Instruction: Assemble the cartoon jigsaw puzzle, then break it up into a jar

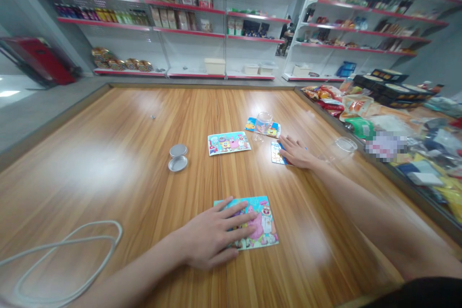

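My left hand (216,233) lies flat, fingers spread, over the left part of a cartoon picture card (265,226) near the front of the wooden table. Farther off to the right, my right hand (298,151) rests with its fingers extended on a smaller blue-and-white card (277,154), covering much of it. Between the two hands and beyond lies another cartoon card (229,143), uncovered. A clear jar (263,122) stands at a blue-and-yellow card (250,123) just past my right hand.
Two round silver lids (178,163) sit left of the middle. A white cable (72,240) loops at the front left. Another clear container (342,147) lies right of my right hand. Packaged goods (361,127) crowd the right edge. Stocked shelves (187,7) stand behind the table.
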`<state>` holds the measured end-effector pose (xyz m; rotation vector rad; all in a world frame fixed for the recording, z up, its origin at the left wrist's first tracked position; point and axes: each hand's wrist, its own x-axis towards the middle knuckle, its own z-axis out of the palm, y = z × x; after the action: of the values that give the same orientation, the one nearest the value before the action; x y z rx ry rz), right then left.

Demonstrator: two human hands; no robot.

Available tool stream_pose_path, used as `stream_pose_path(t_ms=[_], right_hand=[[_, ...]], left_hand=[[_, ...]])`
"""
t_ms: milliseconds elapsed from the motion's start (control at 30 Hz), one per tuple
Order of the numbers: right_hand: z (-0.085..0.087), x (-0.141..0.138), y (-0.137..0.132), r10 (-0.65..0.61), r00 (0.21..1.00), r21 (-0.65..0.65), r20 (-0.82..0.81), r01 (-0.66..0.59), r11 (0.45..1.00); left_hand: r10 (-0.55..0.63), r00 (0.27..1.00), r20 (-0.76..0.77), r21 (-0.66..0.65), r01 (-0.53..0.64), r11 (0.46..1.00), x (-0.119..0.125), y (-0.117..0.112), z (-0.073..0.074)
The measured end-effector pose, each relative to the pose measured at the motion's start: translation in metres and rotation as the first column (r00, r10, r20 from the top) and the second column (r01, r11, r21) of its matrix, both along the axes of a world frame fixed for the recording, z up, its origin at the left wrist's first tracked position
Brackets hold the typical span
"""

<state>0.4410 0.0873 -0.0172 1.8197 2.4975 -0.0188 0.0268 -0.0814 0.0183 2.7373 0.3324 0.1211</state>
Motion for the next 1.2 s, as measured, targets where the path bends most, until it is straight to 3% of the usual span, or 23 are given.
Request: stream_pose_path(t_ms=[200,500,767,1033,1200], right_hand=[[0.003,0.000,0.002,0.008,1.000,-0.030,0.024,-0.008,1.000],[0.006,-0.004,-0.003,0.014,1.000,0.024,0.023,-0.014,1.000],[0.002,-0.011,-0.001,0.074,0.997,-0.003,0.026,-0.074,0.997],[0.003,-0.014,-0.003,0.027,1.000,0.019,-0.015,-0.027,0.999],[0.005,-0.017,-0.005,0.010,0.997,0.076,-0.072,-0.005,0.997]], left_hand=[[-0.002,0.998,-0.067,0.005,0.002,1.000,0.001,0.000,0.002],[0.008,0.999,0.035,0.033,-0.009,0.999,0.000,0.000,-0.003],[0.005,1.000,0.026,0.013,-0.005,1.000,0.000,0.000,-0.002],[0.013,0.999,-0.040,0.008,-0.013,1.000,0.000,-0.001,-0.001],[0.077,0.997,0.023,0.008,-0.078,0.997,0.000,0.000,-0.003]])
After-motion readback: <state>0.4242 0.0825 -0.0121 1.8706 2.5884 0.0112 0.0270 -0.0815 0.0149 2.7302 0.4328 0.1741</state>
